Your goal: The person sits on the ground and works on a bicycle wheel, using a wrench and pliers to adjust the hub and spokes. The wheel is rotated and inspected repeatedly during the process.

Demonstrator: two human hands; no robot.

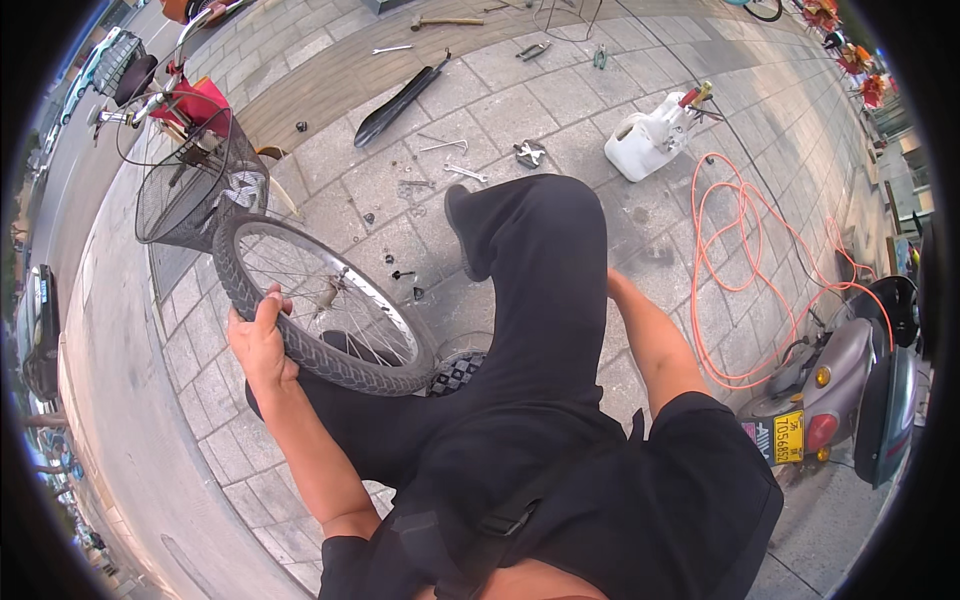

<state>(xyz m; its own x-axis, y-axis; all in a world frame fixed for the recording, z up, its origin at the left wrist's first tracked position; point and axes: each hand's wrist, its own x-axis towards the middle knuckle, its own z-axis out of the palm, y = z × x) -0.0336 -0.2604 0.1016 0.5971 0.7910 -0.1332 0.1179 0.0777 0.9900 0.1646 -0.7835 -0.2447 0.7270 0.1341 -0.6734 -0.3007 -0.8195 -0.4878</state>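
A bicycle wheel (385, 380) with a black knobbly tyre, silver rim and spokes leans tilted against my left leg. My left hand (262, 340) is closed round the tyre at its left side, with the thumb on top. My right forearm reaches down past my bent right knee, which hides the hand. Beyond the wheel, small dark parts (402, 274) are scattered on the paving. Farther off lie a spanner (467, 173), a bent metal rod (443, 146) and a small black-and-silver part (530, 153).
A bicycle's wire basket (160, 205) stands at the left. A long black mudguard (398, 108), hammer (450, 21) and pliers (533, 51) lie at the far side. On the right are a white jug (640, 145), a coiled orange hose (697, 335) and a parked scooter (845, 375).
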